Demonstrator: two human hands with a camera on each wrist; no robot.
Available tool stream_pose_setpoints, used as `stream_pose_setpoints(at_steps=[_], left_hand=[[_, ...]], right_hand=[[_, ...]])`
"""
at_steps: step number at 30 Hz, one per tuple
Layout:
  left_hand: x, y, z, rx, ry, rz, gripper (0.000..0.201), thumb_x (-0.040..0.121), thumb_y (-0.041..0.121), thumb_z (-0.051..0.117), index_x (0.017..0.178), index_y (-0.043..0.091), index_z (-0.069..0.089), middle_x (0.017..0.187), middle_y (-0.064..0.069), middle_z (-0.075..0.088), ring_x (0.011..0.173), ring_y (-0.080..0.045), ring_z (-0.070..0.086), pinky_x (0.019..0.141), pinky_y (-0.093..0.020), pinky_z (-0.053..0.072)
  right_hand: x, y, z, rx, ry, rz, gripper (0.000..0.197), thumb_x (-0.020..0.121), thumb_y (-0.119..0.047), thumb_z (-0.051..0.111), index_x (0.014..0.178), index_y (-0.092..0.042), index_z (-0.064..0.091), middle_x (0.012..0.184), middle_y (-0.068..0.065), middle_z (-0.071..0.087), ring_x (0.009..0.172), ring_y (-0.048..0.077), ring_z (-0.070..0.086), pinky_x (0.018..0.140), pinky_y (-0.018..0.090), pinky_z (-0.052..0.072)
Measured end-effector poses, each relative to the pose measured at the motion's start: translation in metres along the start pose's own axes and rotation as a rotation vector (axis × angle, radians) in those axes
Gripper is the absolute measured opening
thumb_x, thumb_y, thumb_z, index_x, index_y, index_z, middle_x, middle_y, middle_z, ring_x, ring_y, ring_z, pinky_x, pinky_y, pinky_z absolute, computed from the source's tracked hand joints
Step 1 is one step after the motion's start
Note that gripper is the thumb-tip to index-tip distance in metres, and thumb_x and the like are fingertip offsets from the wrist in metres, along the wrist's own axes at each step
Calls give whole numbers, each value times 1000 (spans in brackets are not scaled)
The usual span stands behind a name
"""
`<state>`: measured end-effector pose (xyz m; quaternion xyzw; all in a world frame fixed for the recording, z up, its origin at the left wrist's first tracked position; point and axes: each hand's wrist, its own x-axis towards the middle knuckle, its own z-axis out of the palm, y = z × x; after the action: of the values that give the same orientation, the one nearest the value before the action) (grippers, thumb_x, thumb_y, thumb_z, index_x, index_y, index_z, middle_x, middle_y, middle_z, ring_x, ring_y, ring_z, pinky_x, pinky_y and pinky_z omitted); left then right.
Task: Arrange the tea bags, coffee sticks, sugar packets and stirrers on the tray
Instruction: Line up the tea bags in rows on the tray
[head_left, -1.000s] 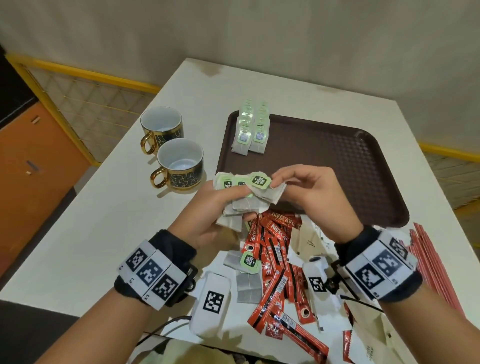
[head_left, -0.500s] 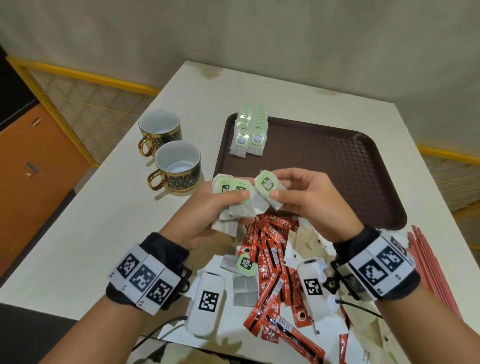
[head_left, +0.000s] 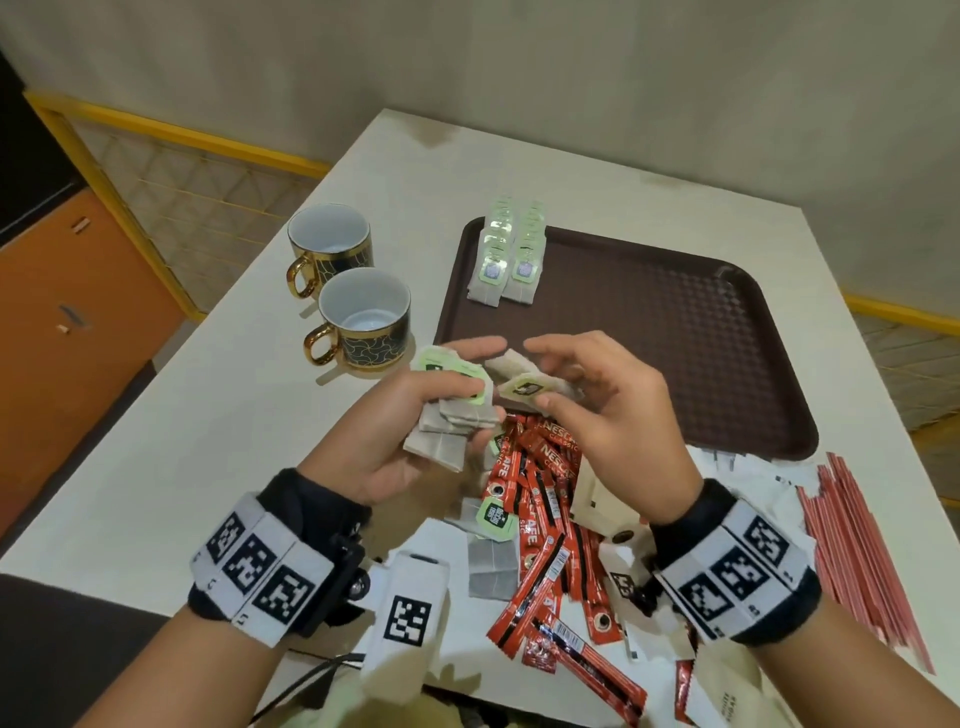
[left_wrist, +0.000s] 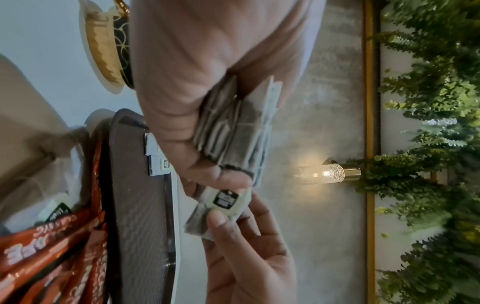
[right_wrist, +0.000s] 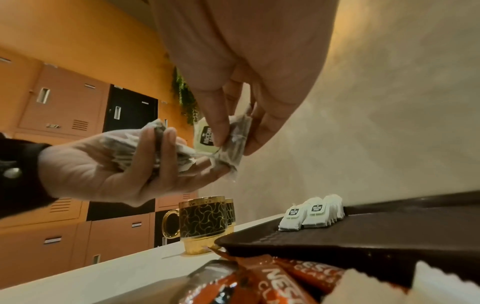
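Note:
My left hand (head_left: 415, 410) grips a small stack of tea bags (head_left: 449, 415) (left_wrist: 233, 127) with green tags, just in front of the brown tray (head_left: 675, 332). My right hand (head_left: 597, 395) pinches one tea bag (head_left: 527, 382) (right_wrist: 228, 142) (left_wrist: 221, 205) by its tag, right beside the stack. Two rows of tea bags (head_left: 511, 254) (right_wrist: 311, 214) lie in the tray's far left corner. Red coffee sticks (head_left: 545, 519), a loose tea bag (head_left: 491, 540) and white sugar packets (head_left: 727, 462) are heaped on the table below my hands. Red stirrers (head_left: 857, 551) lie at the right.
Two black-and-gold cups (head_left: 363, 317) (right_wrist: 205, 222) stand on the white table (head_left: 182, 441) left of the tray. A yellow railing (head_left: 182, 135) and orange cabinets (head_left: 78, 312) lie beyond the table's left edge.
My right hand has turned the single tea bag and drawn it slightly away from the stack. Both hands have risen a little towards the tray's near edge.

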<state>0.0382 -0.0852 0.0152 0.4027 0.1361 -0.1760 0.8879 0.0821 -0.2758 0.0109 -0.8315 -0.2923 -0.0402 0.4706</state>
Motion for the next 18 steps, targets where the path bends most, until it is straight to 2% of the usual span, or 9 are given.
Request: stream_pose_setpoints(at_steps=[2,4,7,9,11,13,15,17,18], left_hand=[[-1,-1,-1,46,-11,-29,39,89,-2,48,123,9,63,101,-16,70,67,-15,67,51,-21,53],[-3,-2,0,83,-13,-31,37,91,-1,47,123,7,64,100,-16,72,67,-13,68,52,-20,54],[-4,0,-1,183,30,73,36,93,-4,44,123,4,64,103,-13,73,68,-14,69,52,-22,54],[-3,2,-3,290,55,141,37,94,-4,45,123,7,65,112,-9,73,83,-17,72,60,-25,57],[-3,3,-5,381,58,168,37,94,-3,47,122,12,67,117,-7,71,100,-24,70,77,-32,60],[-3,4,-6,452,48,181,36,94,0,51,121,16,67,120,-5,70,106,-25,69,88,-36,58],[-3,5,-5,487,9,190,35,91,4,57,121,18,68,118,-4,71,105,-25,69,88,-36,58],[-3,4,-4,459,-36,193,35,87,4,60,119,17,67,112,-6,73,98,-24,71,80,-32,59],[-3,4,-3,432,-50,196,35,86,2,60,117,16,67,109,-7,74,94,-22,72,75,-29,59]], right_hand=[[1,0,-3,-1,-62,-23,41,81,1,71,118,-17,66,100,-6,63,96,14,62,81,38,54],[2,0,-5,-15,-130,-56,36,82,-1,70,115,-15,68,100,-7,64,95,14,62,80,36,53],[3,1,-9,-17,-112,-50,22,84,1,68,102,-11,72,95,-5,67,89,13,63,77,35,53],[4,1,-15,96,-57,49,14,86,0,68,95,-9,72,93,0,70,87,16,66,77,39,55],[7,-2,-21,261,-21,145,9,87,0,67,93,-6,70,91,6,73,84,22,70,77,42,59],[11,-6,-24,319,-4,179,7,86,-1,68,93,-4,68,89,10,73,82,26,71,75,40,59],[17,-6,-23,341,-27,224,10,84,-2,70,93,-6,65,87,15,71,80,29,70,73,41,60],[22,-6,-20,369,-68,285,12,83,-2,70,93,-5,64,85,20,68,74,28,67,69,40,58],[25,-6,-18,378,-80,310,11,84,-2,70,92,-4,63,83,20,67,70,24,64,64,36,58]])
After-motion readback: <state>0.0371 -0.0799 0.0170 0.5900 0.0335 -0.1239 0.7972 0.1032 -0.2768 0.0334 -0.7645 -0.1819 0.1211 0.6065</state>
